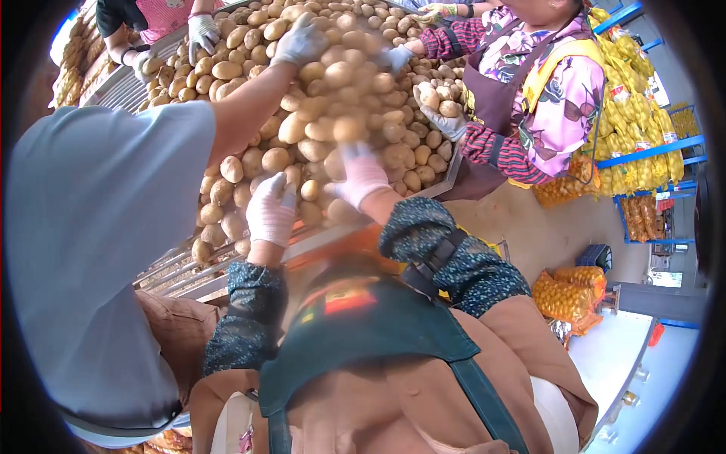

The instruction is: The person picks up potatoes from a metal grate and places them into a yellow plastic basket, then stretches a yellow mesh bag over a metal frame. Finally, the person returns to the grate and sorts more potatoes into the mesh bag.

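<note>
A large heap of potatoes (299, 129) lies on a metal-edged sorting table in front of me. My left hand (271, 212), in a pale pink-white glove, is at the near edge of the heap. Its thumb stands apart from the fingers, and I see nothing held in it. My right hand (359, 178), in a similar glove, reaches over the potatoes to the right of it. Motion smears its fingers, so I cannot make out whether it grips a potato. Just beyond it, several potatoes are blurred by movement.
At my left, a co-worker's gloved hand (301, 41) reaches across the heap. On the right, another person's gloved hand (445, 113) holds potatoes. More gloved hands work at the far side. Yellow net bags (628, 113) stand on blue racks; filled sacks (567, 295) lie lower right.
</note>
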### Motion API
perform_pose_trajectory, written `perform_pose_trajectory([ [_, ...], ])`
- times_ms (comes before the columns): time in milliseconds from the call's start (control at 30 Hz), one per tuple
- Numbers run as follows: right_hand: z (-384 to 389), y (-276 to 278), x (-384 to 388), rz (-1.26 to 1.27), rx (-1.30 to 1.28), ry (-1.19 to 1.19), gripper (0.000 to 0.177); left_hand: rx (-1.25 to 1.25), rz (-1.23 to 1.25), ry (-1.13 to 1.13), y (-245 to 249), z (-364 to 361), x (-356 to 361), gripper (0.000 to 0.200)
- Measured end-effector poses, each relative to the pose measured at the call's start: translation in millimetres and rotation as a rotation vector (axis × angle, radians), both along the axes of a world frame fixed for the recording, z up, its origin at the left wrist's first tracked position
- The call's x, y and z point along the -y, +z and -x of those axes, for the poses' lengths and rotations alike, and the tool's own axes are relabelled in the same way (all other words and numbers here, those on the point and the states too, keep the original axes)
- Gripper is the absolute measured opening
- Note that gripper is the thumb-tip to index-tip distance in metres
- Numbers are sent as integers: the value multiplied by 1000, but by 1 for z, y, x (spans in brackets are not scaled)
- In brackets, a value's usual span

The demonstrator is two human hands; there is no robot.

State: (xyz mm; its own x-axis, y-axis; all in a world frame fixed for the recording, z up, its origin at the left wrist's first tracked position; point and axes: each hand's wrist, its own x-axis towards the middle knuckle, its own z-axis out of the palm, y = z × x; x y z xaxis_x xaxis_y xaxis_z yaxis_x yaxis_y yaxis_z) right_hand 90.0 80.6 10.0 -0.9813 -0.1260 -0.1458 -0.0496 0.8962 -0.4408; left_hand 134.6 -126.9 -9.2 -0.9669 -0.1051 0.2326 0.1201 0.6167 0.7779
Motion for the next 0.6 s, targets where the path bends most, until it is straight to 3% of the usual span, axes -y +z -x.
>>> perform_pose_trajectory([
  [67,11,-18,3,15,-46,1,73,188,-283,-15,-13,-6,-1,27],
  [100,15,-31,-4,13,-35,60,81,258,-370,-40,-11,-12,-5,28],
  [133,17,-44,-13,356,69,-5,79,150,-260,-145,-18,-16,-6,29],
  [200,19,-58,-26,1032,266,-146,75,221,-296,-229,-9,-28,-13,29],
  [233,23,-61,-38,1224,325,-108,65,152,-331,-263,-33,-28,-17,33],
  [267,24,-50,-32,1447,413,-99,62,125,-134,-347,-24,-22,-12,43],
  [333,10,-25,-32,1896,591,-69,57,-174,210,-457,-43,-11,-13,57],
  [367,10,-27,-38,1981,548,-81,55,-116,304,-497,-41,-5,-24,60],
  [467,4,-39,-35,2257,742,-114,55,46,553,-609,-44,11,-29,68],
  [533,2,-38,-36,2209,669,-72,56,176,656,-683,-58,25,-35,69],
  [567,1,-43,-38,2245,665,-85,57,254,658,-688,-51,32,-37,66],
  [600,0,-45,-38,2280,664,-97,57,206,404,-653,-67,36,-36,65],
])
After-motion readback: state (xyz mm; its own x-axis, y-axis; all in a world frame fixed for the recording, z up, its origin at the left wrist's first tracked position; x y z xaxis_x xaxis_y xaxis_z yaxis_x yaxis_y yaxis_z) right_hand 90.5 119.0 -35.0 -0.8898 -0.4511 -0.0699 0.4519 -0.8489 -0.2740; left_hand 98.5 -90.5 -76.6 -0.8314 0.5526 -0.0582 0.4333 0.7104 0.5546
